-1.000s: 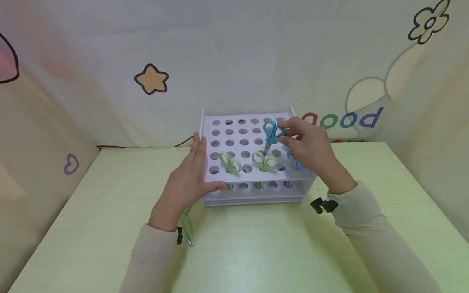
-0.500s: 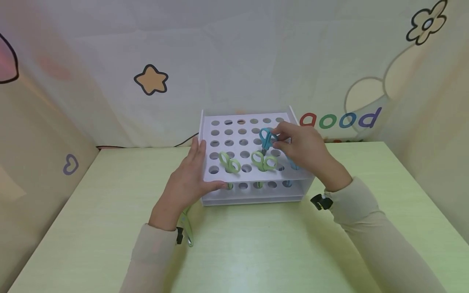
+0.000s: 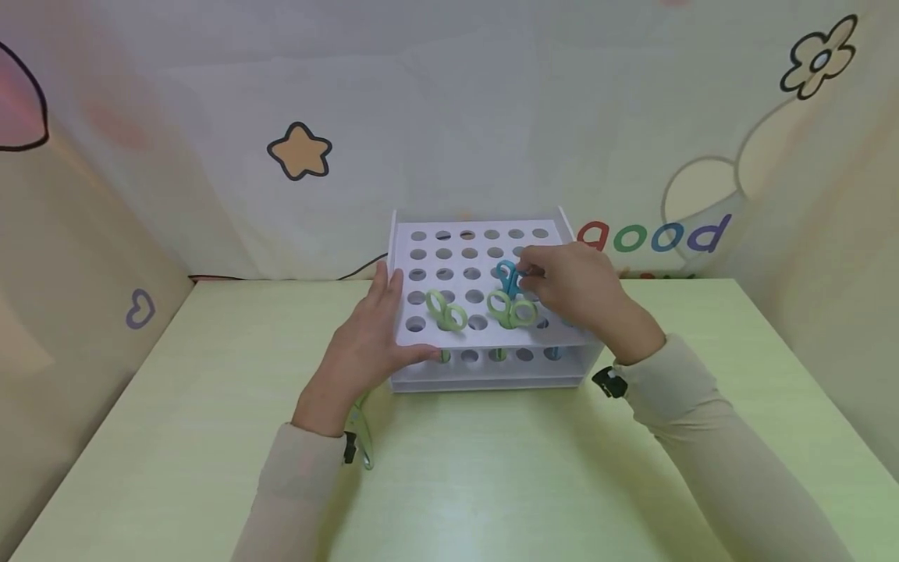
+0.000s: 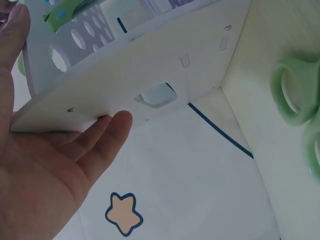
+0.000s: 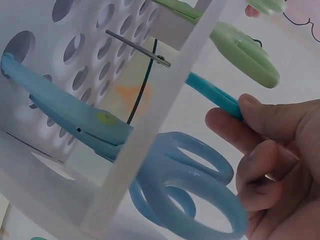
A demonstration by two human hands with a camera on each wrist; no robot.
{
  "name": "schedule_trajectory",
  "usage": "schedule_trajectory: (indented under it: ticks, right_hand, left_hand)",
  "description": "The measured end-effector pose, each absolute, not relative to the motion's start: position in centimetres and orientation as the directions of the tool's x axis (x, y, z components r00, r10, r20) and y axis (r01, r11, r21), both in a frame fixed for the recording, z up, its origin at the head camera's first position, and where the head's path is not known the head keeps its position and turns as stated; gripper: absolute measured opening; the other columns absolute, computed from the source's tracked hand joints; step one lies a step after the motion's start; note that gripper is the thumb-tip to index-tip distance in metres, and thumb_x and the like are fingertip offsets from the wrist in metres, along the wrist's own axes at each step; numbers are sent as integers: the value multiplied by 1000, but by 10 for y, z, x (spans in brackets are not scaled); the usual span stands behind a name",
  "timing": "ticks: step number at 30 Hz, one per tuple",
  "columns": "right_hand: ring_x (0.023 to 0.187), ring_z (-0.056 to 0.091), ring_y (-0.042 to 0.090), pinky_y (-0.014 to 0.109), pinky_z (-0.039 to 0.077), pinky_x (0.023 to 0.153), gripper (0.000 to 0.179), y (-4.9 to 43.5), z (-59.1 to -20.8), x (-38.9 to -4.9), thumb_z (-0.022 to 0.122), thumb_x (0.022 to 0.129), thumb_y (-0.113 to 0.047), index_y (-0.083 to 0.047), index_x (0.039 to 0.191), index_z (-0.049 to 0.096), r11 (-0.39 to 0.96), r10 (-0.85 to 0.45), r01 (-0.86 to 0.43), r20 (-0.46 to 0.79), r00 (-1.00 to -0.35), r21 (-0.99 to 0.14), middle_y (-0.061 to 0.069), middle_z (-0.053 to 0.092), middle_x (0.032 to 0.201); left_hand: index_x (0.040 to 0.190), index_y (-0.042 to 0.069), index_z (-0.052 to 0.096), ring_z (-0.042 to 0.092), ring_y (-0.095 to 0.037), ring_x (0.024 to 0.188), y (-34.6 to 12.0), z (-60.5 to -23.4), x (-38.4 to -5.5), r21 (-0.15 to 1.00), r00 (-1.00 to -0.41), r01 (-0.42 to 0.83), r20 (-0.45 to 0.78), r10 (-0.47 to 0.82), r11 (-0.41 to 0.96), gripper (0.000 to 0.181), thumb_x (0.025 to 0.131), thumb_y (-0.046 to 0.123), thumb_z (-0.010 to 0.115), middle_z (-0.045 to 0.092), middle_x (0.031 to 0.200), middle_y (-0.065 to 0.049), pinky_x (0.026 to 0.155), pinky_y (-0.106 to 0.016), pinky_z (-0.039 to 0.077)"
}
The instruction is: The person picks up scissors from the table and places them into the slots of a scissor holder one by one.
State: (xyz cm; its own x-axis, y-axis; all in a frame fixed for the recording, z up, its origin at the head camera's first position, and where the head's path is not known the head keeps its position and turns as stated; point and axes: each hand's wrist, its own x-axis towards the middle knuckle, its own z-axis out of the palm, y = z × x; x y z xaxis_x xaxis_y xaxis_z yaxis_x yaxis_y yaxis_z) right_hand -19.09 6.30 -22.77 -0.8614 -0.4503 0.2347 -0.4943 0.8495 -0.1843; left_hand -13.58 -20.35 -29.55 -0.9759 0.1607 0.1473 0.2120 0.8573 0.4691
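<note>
A white two-tier rack point(image 3: 460, 341) with round holes stands on the table. My left hand point(image 3: 361, 336) rests against its left side, fingers along the side panel point(image 4: 115, 95) and thumb by the front edge. Teal scissors point(image 3: 507, 275) are pinched by the handle between thumb and index finger of my right hand point(image 3: 579, 289). In the right wrist view their blades point(image 5: 135, 46) point down through the upper tier, metal tips below it. Two green scissors point(image 3: 445, 318) stand handles up in front holes. Larger light-blue scissors point(image 5: 107, 125) stand in the front right corner, mostly hidden by my right hand in the head view.
Another pair of green scissors point(image 3: 361, 433) lies on the table point(image 3: 477, 468) beside my left wrist. A dark cable point(image 3: 361, 268) runs behind the rack along the back curtain point(image 3: 456, 133), which carries printed drawings and letters.
My right hand has moved down and slightly left, lowering the teal scissors until their blades sink into a hole behind the green pair. My left hand stays against the rack.
</note>
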Motion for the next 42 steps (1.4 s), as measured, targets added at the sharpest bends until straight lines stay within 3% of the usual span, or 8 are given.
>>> schedule_trajectory:
  ticks: [12,23,31,42]
  right_hand:
    - [74,55,19,34,41,65,9,61,-226,-192,71,85,-16,-14,94,70,829,-466,-514,233,-853,-220,0,67,85]
    - [77,54,19,33,40,66,6,49,-226,-198,68,87,-12,-14,92,71,791,-516,-554,201,-832,-262,0,66,85]
    - [78,53,19,33,41,68,5,48,-224,-199,69,86,-11,-15,90,69,804,-508,-534,165,-845,-260,-1,65,84]
    - [82,56,23,37,43,69,21,56,-223,-195,64,88,-10,-14,109,67,844,-464,-474,102,-880,-251,7,67,95]
  left_hand:
    - [153,13,9,24,-30,137,-203,-295,-136,476,-974,219,162,159,852,120,66,59,78,-12,156,-1,90,-44,42]
    - [153,17,8,28,-30,134,-205,-296,-136,486,-976,210,156,153,848,120,66,58,79,-11,156,0,84,-42,45]
    - [153,17,7,27,-28,135,-203,-296,-137,460,-976,211,151,158,863,121,64,67,73,-10,157,-2,82,-38,45]
    - [153,15,9,31,-30,133,-205,-293,-135,469,-971,230,163,172,853,119,66,62,75,-7,157,-5,87,-42,43]
